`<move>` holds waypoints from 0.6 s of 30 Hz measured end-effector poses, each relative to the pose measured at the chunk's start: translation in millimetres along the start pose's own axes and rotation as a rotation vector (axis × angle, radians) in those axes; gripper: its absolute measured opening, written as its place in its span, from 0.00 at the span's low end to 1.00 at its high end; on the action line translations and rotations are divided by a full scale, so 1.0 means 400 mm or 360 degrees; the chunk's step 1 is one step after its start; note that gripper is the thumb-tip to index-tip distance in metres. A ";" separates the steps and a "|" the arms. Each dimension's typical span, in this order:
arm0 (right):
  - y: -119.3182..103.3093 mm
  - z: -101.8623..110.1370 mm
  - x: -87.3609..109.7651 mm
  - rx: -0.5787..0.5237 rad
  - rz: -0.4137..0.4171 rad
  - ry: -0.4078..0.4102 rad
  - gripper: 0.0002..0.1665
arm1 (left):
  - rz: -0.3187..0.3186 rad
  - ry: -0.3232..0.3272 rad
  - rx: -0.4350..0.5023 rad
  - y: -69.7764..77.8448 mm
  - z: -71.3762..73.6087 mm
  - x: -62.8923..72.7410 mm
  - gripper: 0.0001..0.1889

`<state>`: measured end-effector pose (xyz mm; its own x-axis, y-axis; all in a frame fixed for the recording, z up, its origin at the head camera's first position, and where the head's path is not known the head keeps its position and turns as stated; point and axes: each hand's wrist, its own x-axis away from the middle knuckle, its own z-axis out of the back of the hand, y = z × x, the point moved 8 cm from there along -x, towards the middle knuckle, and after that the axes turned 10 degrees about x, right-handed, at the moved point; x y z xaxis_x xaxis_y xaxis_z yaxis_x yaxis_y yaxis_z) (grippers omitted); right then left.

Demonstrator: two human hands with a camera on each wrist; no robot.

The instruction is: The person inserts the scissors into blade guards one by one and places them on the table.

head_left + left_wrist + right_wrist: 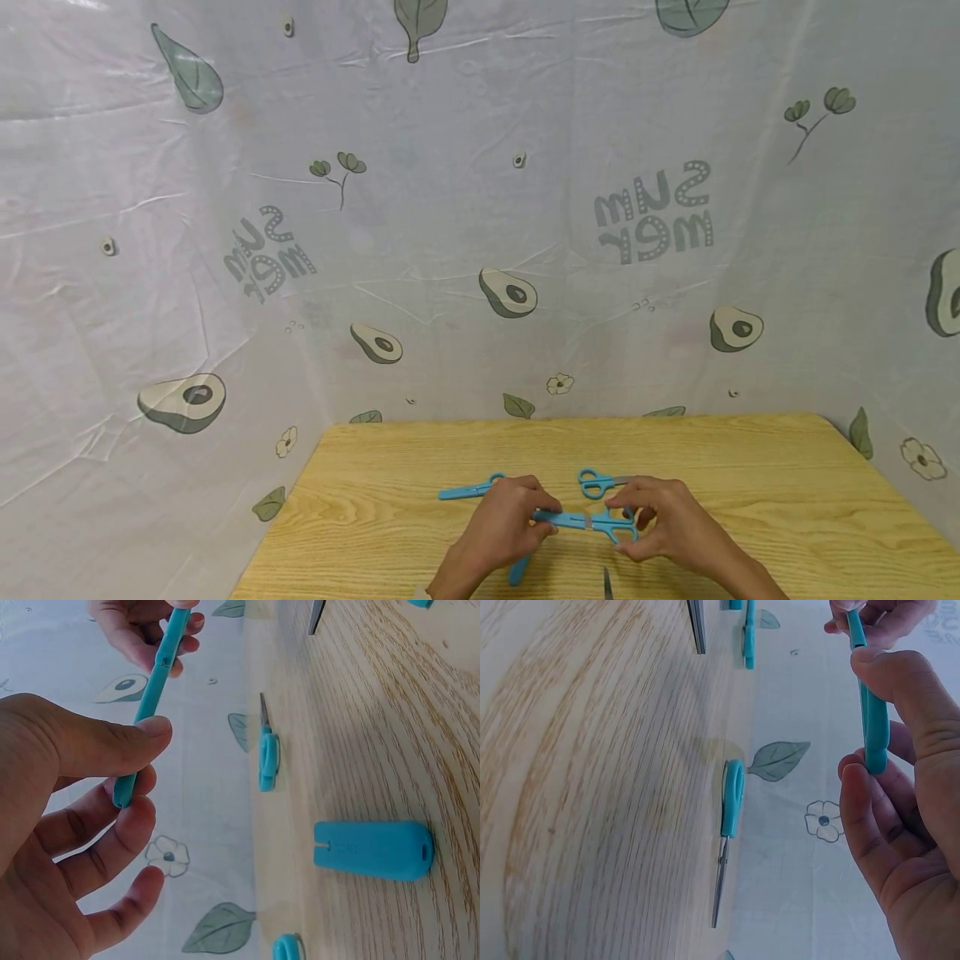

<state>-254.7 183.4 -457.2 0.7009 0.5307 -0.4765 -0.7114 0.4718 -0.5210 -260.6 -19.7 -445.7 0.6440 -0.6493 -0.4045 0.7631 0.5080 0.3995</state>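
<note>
Both hands hold one pair of blue-handled scissors (617, 525) level above the table. My left hand (506, 523) pinches the blue blade cover (567, 520) between thumb and fingers. The cover hides most of the blades, and a short strip shows between it and the handles. With thumb and fingers, my right hand (671, 525) grips the handle loops. In the right wrist view the handle (874, 727) is seen edge-on. Below the left hand a loose blue cover (375, 850) lies on the table.
Covered scissors (463, 492) lie left of the hands. Bare-bladed scissors (595, 483) lie behind the right hand, their blades partly hidden. A metal blade tip (607, 583) shows at the front edge of the view. A printed sheet (450, 233) hangs behind the wooden table (375, 542).
</note>
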 end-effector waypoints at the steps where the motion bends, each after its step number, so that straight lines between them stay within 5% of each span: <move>1: 0.000 0.000 0.000 0.0004 0.0000 0.0001 0.22 | 0.0003 -0.0004 -0.0004 0.001 0.001 0.000 0.10; 18: -0.006 -0.002 0.001 0.0023 0.0063 0.0037 0.21 | 0.0047 -0.0011 0.0017 0.002 -0.002 0.002 0.11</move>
<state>-252.5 181.7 -456.7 0.6733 0.5325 -0.5129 -0.7389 0.4613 -0.4912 -259.4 -19.4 -446.6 0.6657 -0.6380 -0.3871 0.7433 0.5208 0.4198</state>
